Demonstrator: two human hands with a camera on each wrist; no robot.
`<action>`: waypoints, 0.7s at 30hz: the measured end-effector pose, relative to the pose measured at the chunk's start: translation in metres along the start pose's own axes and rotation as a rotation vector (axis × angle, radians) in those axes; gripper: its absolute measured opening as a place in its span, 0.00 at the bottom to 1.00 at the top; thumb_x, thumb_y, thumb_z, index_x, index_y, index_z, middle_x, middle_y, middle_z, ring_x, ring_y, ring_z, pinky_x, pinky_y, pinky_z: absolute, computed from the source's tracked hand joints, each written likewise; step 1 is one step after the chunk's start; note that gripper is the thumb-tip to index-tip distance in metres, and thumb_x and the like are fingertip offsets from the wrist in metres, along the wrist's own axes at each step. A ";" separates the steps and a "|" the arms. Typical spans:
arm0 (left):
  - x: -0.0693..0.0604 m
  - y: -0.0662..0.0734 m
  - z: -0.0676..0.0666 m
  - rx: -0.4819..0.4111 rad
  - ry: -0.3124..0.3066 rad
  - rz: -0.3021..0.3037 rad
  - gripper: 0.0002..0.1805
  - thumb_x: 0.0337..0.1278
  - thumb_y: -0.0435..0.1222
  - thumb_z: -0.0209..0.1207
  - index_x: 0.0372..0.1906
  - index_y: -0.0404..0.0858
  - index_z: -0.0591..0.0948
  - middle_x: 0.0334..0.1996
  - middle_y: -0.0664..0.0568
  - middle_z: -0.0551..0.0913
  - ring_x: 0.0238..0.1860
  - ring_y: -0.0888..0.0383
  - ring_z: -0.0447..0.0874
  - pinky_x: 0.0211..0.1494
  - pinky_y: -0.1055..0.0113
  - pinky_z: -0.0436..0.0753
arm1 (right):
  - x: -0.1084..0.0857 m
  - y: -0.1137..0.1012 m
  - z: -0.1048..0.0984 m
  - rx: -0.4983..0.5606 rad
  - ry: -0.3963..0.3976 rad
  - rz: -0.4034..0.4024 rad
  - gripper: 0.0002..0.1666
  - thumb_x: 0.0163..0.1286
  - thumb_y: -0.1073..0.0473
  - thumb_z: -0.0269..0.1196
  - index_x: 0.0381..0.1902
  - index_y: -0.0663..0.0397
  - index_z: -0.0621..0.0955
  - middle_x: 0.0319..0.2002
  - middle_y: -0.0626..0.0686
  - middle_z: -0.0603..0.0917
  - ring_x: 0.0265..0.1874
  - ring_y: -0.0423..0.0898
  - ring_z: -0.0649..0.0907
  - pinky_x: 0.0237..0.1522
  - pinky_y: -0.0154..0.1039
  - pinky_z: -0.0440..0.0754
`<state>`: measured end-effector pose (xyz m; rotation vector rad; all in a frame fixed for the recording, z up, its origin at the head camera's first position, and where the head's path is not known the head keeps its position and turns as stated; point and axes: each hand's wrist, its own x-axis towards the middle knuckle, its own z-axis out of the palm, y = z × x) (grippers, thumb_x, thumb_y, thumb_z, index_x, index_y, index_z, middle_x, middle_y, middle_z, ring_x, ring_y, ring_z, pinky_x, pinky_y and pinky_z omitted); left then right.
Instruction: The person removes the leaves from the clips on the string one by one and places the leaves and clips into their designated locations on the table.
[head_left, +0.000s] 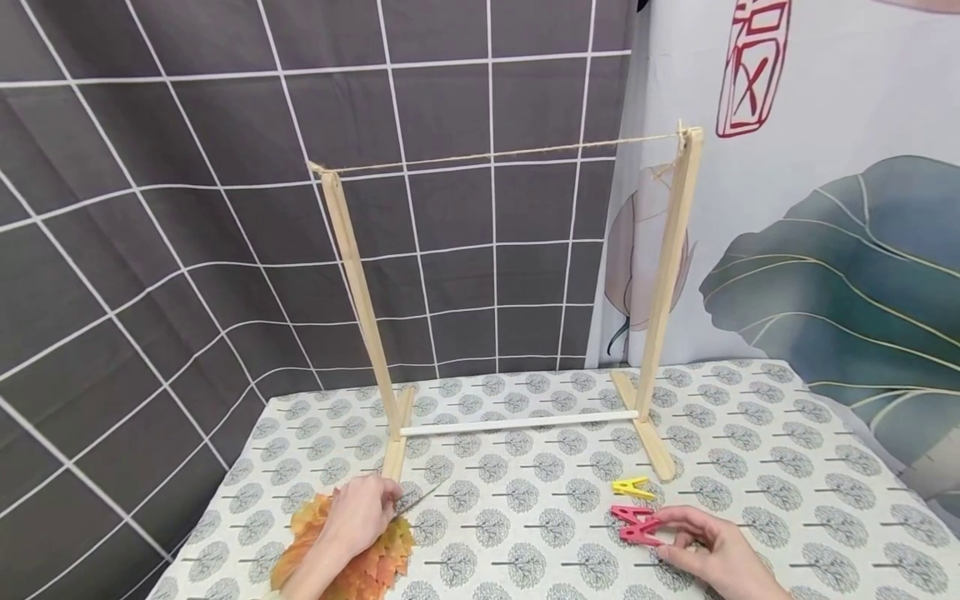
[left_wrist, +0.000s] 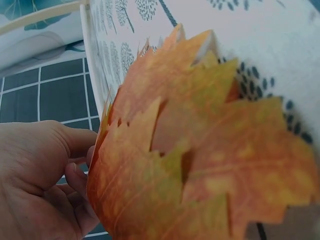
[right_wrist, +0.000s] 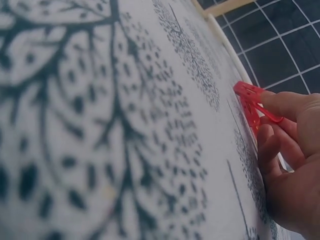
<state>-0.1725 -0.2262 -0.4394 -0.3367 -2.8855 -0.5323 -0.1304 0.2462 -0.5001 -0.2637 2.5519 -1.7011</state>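
My left hand (head_left: 360,512) lies over a pile of orange and yellow artificial maple leaves (head_left: 382,558) at the table's front left. Its thumb and fingers (left_wrist: 77,142) pinch at the edge of the leaves (left_wrist: 165,150); the exact contact is hidden. A thin dark stem-like strand (head_left: 423,497) sticks out past that hand. At the front right, my right hand (head_left: 712,546) pinches red plastic clothespins (head_left: 637,527) close to the tablecloth, with thumb and forefinger at their near end. The red plastic (right_wrist: 249,102) is partly covered by fingers in the right wrist view.
Just behind the red clips lies a yellow clothespin (head_left: 632,487). A wooden frame stands farther back, with two posts (head_left: 663,275), a twine line (head_left: 510,152) across the top and a white rod (head_left: 517,423) low between them. A tree-print cloth (head_left: 525,500) covers the table.
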 end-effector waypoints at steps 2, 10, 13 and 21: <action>-0.001 -0.002 0.002 -0.003 0.001 0.004 0.13 0.40 0.22 0.67 0.31 0.41 0.89 0.28 0.50 0.86 0.25 0.60 0.77 0.25 0.63 0.78 | 0.000 0.002 0.000 -0.010 -0.002 -0.036 0.23 0.61 0.63 0.72 0.53 0.65 0.80 0.29 0.47 0.83 0.24 0.39 0.78 0.23 0.37 0.74; -0.003 -0.005 0.007 -0.014 -0.001 0.010 0.13 0.40 0.21 0.65 0.28 0.42 0.88 0.26 0.50 0.86 0.21 0.63 0.72 0.19 0.70 0.71 | 0.001 0.007 0.000 -0.046 -0.006 -0.129 0.23 0.58 0.63 0.73 0.51 0.63 0.81 0.28 0.44 0.82 0.14 0.34 0.72 0.12 0.35 0.71; -0.003 -0.005 0.008 -0.017 -0.002 0.008 0.13 0.40 0.21 0.65 0.28 0.42 0.88 0.26 0.50 0.85 0.21 0.62 0.71 0.18 0.70 0.71 | 0.001 0.009 0.000 -0.047 -0.016 -0.184 0.23 0.58 0.65 0.73 0.51 0.63 0.81 0.29 0.43 0.83 0.14 0.34 0.72 0.12 0.36 0.71; -0.005 -0.006 0.009 -0.014 0.038 0.032 0.12 0.42 0.21 0.66 0.30 0.40 0.89 0.26 0.50 0.85 0.22 0.63 0.72 0.20 0.70 0.72 | 0.001 0.003 0.001 -0.036 0.001 -0.179 0.23 0.59 0.66 0.72 0.52 0.67 0.81 0.34 0.47 0.86 0.18 0.35 0.76 0.13 0.36 0.72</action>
